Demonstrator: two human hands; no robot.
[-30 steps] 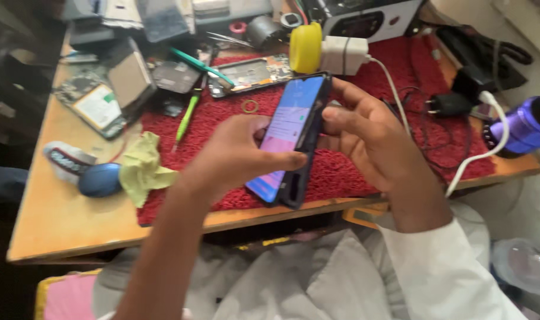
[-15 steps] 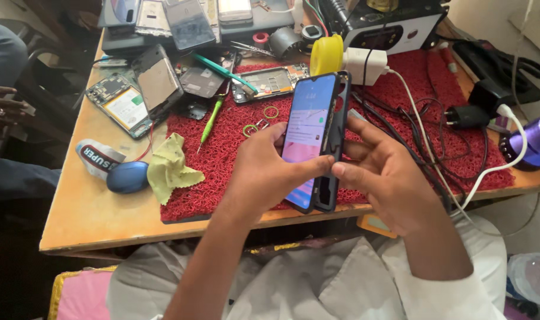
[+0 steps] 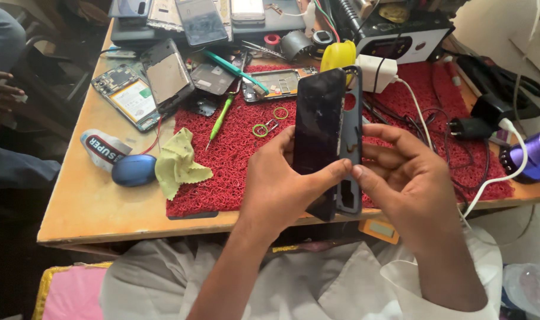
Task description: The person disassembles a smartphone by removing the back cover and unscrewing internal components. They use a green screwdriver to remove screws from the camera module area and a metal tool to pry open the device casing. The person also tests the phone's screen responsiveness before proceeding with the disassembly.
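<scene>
Above the red mat [image 3: 234, 172], left hand [image 3: 276, 184] grips a dark phone [image 3: 317, 136] upright, thumb across its edge; right hand [image 3: 412, 178] pinches the black case [image 3: 351, 148] beside it, fingers curled.

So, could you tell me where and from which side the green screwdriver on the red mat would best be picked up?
Probably by its green handle, from above. The green screwdriver lies flat on the red mat, its thin tip toward the yellow-green cloth. The handle is the thicker part and bare mat runs along both its sides. Both the left hand and right hand are busy holding the dark phone.
</scene>
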